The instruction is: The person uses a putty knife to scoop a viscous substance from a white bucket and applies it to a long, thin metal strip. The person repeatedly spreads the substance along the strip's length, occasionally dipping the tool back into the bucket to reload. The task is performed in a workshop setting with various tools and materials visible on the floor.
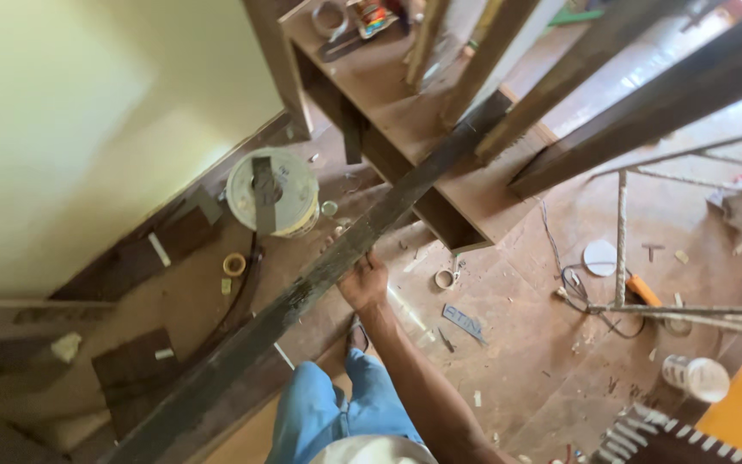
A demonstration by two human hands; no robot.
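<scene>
My right hand [364, 282] grips the edge of a long dark wooden plank [242, 344], about at its middle. The plank runs slantwise from the lower left up to the right, and its far end rests against a brown wooden cabinet frame [474, 202]. My arm reaches in from the lower right, above my blue trouser legs [324, 412]. My left hand is out of sight.
A round white reel [272, 191] sits on the dusty floor by the pale wall [62, 129]. Small tape rolls [234, 264] [446, 278], a white disc [599, 257], cables and a white container [696, 376] lie around. Slanted beams [646, 107] and a thin metal frame [621, 241] stand at the right.
</scene>
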